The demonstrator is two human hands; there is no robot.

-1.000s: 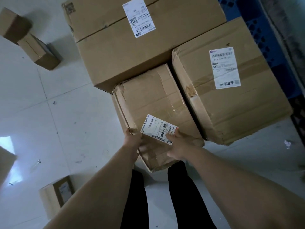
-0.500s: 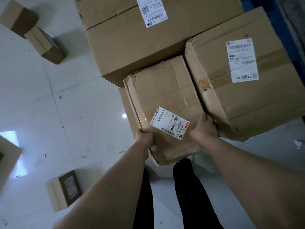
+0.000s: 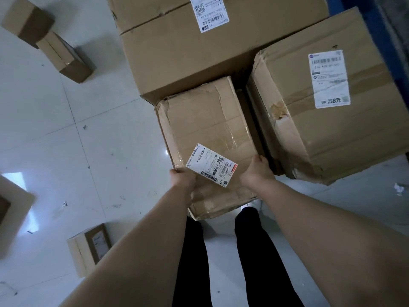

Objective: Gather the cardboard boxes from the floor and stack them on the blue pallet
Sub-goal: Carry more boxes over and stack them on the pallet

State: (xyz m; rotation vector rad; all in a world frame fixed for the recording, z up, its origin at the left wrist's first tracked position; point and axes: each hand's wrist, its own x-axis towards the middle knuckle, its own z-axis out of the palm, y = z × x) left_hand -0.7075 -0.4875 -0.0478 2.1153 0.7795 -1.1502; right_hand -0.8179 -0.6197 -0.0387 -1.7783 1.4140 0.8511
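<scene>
Head view — right hand (image 3: 257,171) is shifting off the label (image 3: 211,165) to grip the box (image 3: 203,120) edge, left hand (image 3: 182,178) gripping opposite — placement nearing.

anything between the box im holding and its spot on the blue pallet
The left hand and right hand grip the held box directly. Further in, the large box blocks its far side and the right box flanks it; the blue pallet under it is hidden.
</scene>
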